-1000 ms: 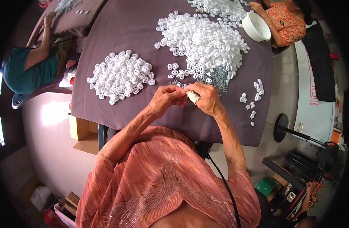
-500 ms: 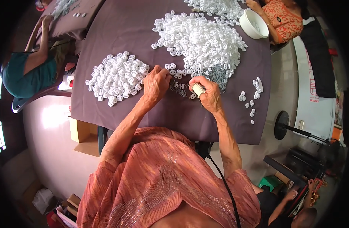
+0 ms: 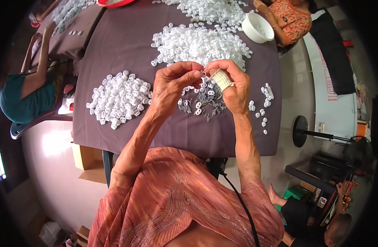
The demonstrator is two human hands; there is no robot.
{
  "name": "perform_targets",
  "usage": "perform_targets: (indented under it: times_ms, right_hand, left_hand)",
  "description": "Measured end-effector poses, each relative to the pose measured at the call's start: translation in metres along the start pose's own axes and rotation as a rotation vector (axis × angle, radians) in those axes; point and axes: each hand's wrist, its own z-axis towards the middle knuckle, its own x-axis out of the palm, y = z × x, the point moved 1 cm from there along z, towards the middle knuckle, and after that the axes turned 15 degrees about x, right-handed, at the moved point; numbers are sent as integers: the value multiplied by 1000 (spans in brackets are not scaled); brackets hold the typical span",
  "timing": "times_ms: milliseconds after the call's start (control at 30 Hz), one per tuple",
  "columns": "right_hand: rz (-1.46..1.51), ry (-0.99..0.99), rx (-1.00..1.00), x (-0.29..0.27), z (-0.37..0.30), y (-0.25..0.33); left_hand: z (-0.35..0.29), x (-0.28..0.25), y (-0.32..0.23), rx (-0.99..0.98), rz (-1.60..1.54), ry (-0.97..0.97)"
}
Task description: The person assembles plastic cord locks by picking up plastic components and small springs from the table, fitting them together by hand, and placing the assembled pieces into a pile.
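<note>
My left hand [image 3: 169,87] is closed, its thumb and forefinger pinching a small white two-holed plastic piece [image 3: 203,73]. Against that same piece come the fingertips of my right hand [image 3: 237,88], also closed in a pinch; whatever tiny thing they grip is hidden. A cream woven wrap [image 3: 222,79] sits round my right thumb. Just below the fingers lie loose grey metal pins [image 3: 209,96] with a few white pieces among them. Beyond my hands spreads a big heap of white pieces [image 3: 199,44]. A smaller heap of two-holed pieces [image 3: 120,96] lies left of my left forearm.
A brown cloth covers the table [image 3: 185,131]. Several white pieces [image 3: 262,111] lie near its right edge. Far right, a white tub [image 3: 258,28] stands beside a person in an orange patterned top [image 3: 294,20]. Another person in teal [image 3: 30,96] works at the left table.
My hands have come together; the left one moved right from beside the smaller heap, and their fingertips now meet at a white piece. The whole view has shifted slightly.
</note>
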Motion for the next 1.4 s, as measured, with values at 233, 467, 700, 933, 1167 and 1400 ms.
perform_targets:
  times_ms: [233,467,700,933,1167,1400]
  right_hand:
    - [-114,-71,-100,-5,-1,25]
    - [-286,-161,-301,-9,-3,40]
    - [-236,-34,-201,-23,0,54]
    - [-280,13,-173,-27,0,60]
    - [-312,43,-195,-27,-1,62]
    - [-361,58,-188,-28,-3,63]
  left_hand:
    - [5,21,-12,17,-50,-58]
    - [6,34,-15,125,-191,-101]
    - [1,35,-20,117,-177,20]
    - [-1,34,-24,96,-187,48]
    - [-2,35,-25,84,-163,65]
    - [-2,35,-25,58,-139,61]
